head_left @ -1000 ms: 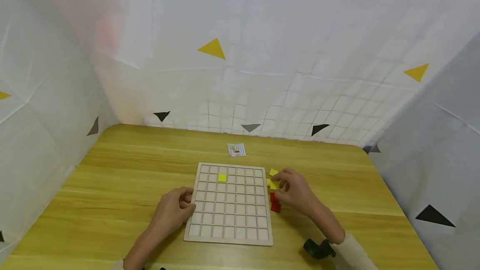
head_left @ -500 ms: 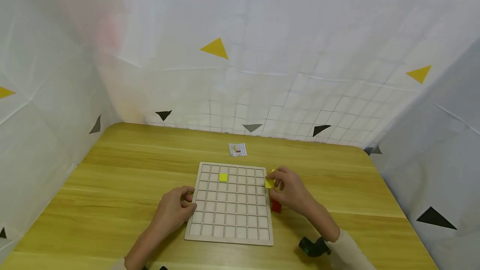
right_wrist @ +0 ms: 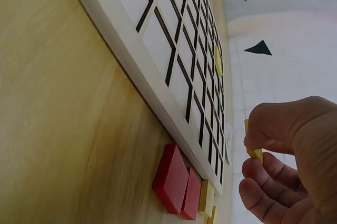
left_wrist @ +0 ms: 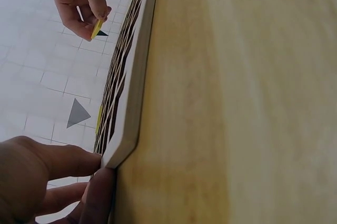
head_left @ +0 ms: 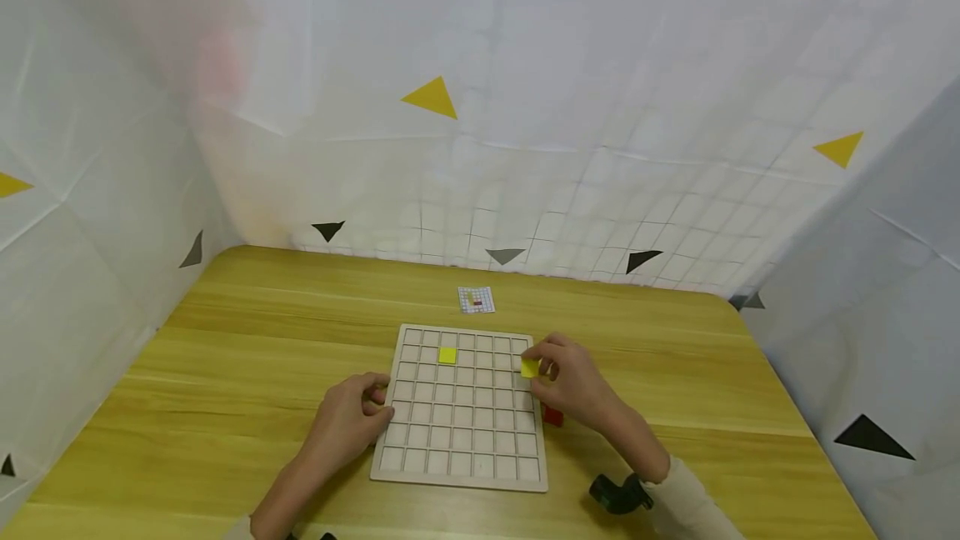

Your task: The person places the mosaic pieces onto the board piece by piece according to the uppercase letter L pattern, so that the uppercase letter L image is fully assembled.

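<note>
My right hand (head_left: 572, 382) pinches a square yellow tile (head_left: 529, 367) between thumb and fingers, above the right edge of a pale wooden grid board (head_left: 465, 484). The right wrist view shows that tile (right_wrist: 255, 153) edge-on, held up off the board. Fingers of my left hand (head_left: 348, 415) grip the board's left edge; in the left wrist view the fingertips (left_wrist: 87, 162) lie right at the rim. Another yellow tile (head_left: 447, 355) lies in a cell near the top of the grid.
Two red tiles (right_wrist: 176, 184) and some yellow ones (right_wrist: 207, 197) lie on the table beside the board's right edge, partly hidden by my right hand in the head view. A small printed grid card (head_left: 476, 300) lies behind the board. White sheets (head_left: 480, 107) wall the table.
My right hand has taken up a yellow tile from beside the board and moved left with it over the board's right edge. The left hand stays at the left edge.
</note>
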Tool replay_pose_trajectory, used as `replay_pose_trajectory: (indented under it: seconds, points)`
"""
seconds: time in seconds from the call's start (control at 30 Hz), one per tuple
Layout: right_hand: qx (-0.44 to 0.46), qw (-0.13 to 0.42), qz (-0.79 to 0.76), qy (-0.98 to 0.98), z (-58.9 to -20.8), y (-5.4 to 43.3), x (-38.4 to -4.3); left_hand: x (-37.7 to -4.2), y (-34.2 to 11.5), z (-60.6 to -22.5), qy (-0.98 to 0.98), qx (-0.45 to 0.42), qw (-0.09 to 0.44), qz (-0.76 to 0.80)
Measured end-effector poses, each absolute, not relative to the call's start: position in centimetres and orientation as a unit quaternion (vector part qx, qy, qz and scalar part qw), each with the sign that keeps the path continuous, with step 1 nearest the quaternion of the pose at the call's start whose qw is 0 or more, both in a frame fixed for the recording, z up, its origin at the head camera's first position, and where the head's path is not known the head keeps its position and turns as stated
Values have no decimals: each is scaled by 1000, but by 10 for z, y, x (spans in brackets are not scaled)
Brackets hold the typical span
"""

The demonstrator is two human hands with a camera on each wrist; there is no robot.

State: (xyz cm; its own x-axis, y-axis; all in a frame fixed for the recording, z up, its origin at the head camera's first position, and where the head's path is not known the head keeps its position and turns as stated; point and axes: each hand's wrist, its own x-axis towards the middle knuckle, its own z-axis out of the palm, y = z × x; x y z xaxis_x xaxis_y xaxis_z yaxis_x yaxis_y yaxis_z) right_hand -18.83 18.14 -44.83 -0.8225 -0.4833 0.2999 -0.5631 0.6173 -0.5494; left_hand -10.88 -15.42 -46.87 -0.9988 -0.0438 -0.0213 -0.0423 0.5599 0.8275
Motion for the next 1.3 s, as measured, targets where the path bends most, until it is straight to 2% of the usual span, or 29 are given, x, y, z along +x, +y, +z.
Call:
replay_pose_trajectory:
  seconds: [0.5, 0.73, 1.0, 1.3]
  points:
    - [302, 56, 341, -888, -447, 163, -189, -109, -154, -469, -885, 25, 1, -466]
    - [311, 38, 350, -883, -449, 156, -189, -109, -155, -472, -881, 26, -3, -472]
    - [347, 63, 342, -871, -451, 149, -193, -110, -153, -472, -878, 23, -1, -479]
    - [355, 46, 357, -863, -449, 138, -195, -109, -154, -470, -876, 28, 0, -481]
